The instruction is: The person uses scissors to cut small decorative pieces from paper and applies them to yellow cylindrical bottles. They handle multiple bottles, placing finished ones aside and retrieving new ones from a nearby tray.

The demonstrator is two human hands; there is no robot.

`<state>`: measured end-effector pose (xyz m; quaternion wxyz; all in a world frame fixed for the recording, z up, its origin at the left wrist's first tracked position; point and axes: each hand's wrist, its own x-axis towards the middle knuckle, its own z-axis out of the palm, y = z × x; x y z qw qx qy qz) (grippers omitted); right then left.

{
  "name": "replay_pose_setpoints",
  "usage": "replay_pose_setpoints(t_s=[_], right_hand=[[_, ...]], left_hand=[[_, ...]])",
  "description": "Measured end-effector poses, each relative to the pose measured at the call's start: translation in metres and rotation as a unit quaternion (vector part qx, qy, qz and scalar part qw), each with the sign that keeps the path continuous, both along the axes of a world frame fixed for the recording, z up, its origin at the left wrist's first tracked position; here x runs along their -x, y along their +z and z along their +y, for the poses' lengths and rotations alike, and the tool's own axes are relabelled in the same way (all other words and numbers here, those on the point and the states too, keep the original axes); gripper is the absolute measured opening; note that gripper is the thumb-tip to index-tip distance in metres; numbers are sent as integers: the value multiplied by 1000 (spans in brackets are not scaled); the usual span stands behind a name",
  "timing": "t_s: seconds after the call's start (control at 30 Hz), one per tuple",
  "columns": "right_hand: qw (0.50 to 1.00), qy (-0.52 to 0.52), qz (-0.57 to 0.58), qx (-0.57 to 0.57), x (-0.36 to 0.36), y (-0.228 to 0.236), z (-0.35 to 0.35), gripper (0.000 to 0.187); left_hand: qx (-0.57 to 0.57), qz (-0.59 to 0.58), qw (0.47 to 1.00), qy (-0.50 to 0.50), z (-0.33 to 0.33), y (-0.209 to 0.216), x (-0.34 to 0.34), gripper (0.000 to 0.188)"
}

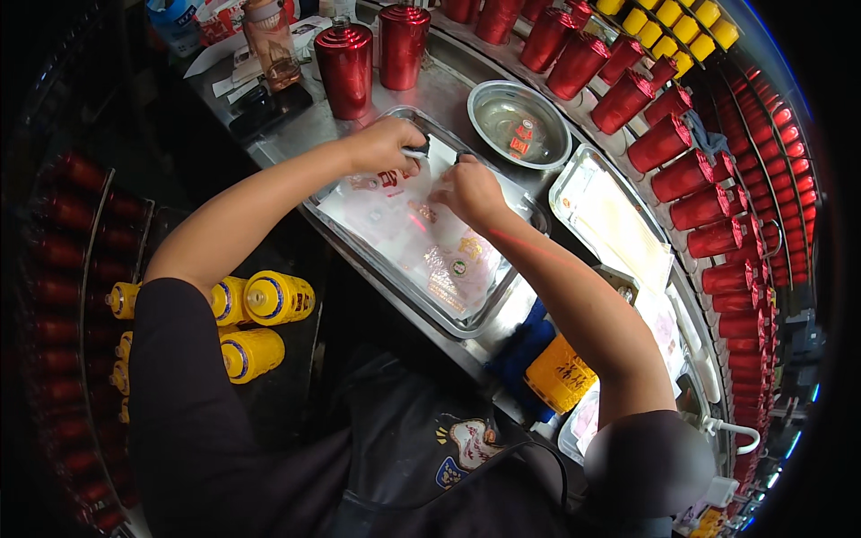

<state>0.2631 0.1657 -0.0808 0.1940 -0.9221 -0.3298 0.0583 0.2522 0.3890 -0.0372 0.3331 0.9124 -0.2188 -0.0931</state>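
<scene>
A metal tray (462,330) on the bench in front of me holds a white decal sheet (395,220) printed in red, gold and green. Over its far left part, my left hand (387,146) is closed, with a small dark and white piece at its fingertips that I cannot make out. Beside it, my right hand (471,190) is closed in a pinch low over the sheet, its fingertips partly hidden. Something small and dark shows by its knuckles. Just beyond the right hand, a round metal bowl (558,148) contains liquid and a red decal.
Two shiny red bottles (345,76) stand past the tray, near a clear drinking bottle (272,45). A second tray (592,224) with pale sheets lies at right. Rows of red bottles (659,143) curve along the right. Yellow bottles (280,299) stand at lower left; a yellow one (558,372) lies under my right forearm.
</scene>
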Motion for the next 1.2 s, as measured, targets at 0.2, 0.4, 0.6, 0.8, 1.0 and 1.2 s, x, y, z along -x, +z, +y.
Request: replay_pose_setpoints(t_s=[0.2, 0.4, 0.6, 0.8, 1.0, 1.2], right_hand=[[1000, 13, 0, 20, 0, 2, 1, 40], [996, 15, 18, 85, 26, 28, 3, 74], [997, 4, 14, 82, 29, 26, -2, 74], [997, -4, 16, 76, 31, 28, -3, 79], [996, -12, 38, 78, 35, 33, 3, 81], [996, -21, 19, 81, 36, 21, -3, 71]], left_hand=[[88, 10, 996, 19, 11, 14, 15, 20], [109, 23, 994, 19, 29, 9, 11, 20], [200, 131, 970, 44, 51, 43, 18, 12], [158, 68, 979, 112, 79, 94, 33, 16], [138, -67, 969, 195, 113, 154, 51, 22], [258, -83, 936, 227, 79, 191, 35, 20]])
